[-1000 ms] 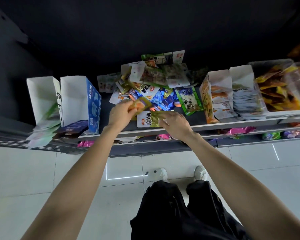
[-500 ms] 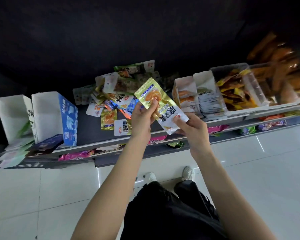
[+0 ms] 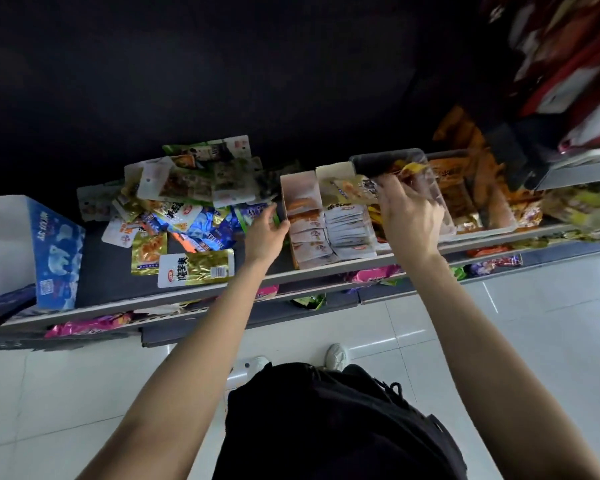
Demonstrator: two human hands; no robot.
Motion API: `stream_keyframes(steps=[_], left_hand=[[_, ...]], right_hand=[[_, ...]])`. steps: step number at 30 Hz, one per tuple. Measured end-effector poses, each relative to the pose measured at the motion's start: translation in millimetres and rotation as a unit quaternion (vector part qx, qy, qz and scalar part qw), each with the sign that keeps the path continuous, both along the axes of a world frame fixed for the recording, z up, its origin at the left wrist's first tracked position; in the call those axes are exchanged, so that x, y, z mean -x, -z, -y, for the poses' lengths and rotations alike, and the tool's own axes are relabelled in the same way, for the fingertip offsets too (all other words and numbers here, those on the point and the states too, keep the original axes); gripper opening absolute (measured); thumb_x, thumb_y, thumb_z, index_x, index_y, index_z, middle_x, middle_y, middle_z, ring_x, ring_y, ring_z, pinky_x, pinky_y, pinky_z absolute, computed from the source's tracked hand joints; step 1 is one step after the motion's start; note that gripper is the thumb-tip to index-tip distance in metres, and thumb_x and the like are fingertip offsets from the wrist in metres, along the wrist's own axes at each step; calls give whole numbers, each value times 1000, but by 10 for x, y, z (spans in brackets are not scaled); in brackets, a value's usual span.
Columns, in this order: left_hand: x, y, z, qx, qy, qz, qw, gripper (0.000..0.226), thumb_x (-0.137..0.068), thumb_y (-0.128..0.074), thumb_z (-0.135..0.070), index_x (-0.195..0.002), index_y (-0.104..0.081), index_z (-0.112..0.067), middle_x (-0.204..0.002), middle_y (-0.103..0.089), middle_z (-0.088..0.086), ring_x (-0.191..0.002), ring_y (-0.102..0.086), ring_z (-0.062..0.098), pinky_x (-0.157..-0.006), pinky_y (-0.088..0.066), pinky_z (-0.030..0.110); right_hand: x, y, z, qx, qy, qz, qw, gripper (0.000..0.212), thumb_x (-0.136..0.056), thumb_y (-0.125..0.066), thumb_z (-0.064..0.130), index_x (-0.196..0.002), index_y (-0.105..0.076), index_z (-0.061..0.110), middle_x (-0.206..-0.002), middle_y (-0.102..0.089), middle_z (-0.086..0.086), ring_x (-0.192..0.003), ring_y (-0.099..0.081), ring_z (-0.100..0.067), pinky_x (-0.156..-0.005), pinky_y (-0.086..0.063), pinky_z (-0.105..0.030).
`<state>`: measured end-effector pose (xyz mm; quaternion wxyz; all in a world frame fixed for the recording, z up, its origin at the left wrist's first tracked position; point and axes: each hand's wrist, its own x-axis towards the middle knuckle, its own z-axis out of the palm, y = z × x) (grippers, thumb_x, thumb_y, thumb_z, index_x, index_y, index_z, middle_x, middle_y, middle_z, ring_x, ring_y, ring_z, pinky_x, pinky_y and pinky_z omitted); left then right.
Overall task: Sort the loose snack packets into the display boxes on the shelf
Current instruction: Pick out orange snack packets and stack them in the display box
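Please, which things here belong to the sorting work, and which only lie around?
Belong: right hand with gold packet; left hand; loose packet pile; white display boxes; clear bin.

Lying about: blue box; pink packets on lower shelf.

Two hands (image 3: 267, 230), two white display boxes (image 3: 298, 188), one blue box (image 3: 58, 251).

Right hand (image 3: 411, 216) grips gold packet (image 3: 355, 188) over clear bin (image 3: 440, 202), centre right; left hand (image 3: 265, 230) loose beside packet pile (image 3: 187, 202).
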<state>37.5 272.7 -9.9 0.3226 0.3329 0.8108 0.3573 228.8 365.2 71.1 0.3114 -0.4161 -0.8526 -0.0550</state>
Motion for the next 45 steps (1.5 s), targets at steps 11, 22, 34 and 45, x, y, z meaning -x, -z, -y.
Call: stream_keyframes(steps=[11, 22, 34, 45], left_hand=[[-148, 92, -34, -9, 59, -117, 991, 56, -91, -58, -28, -142, -36, -17, -131, -54, 6, -91, -65, 16, -77, -55, 29], [-49, 6, 155, -35, 78, -119, 989, 42, -93, -55, -23, -134, -47, -19, -133, -53, 1, -116, -55, 14, -96, -44, 26], [1371, 644, 1739, 135, -92, -200, 966, 47, -88, -58, -40, -125, -52, -12, -122, -58, 13, -113, -52, 31, -96, -40, 40], [1619, 558, 1623, 123, -84, 18, 989, 30, -90, -60, -27, -114, -61, -9, -114, -65, 6, -98, -63, 22, -85, -47, 26]], right_hand=[[323, 83, -247, 31, -136, 328, 934, 45, -63, -76, -4, -102, -68, 19, -75, -68, 0, -66, -66, -20, -52, -48, -25], [361, 295, -26, 122, -132, 220, 959, 28, -87, -61, 11, -114, -63, 8, -107, -68, -12, -103, -63, -31, -88, -51, -41], [1566, 937, 1330, 412, -212, 179, 868, 36, -95, -45, 18, -131, -51, 15, -123, -59, -11, -101, -61, -31, -81, -52, -38], [2029, 1260, 1621, 437, -158, 263, 845, 49, -97, -38, 44, -139, -36, 20, -137, -48, -13, -121, -49, -33, -100, -36, -42]])
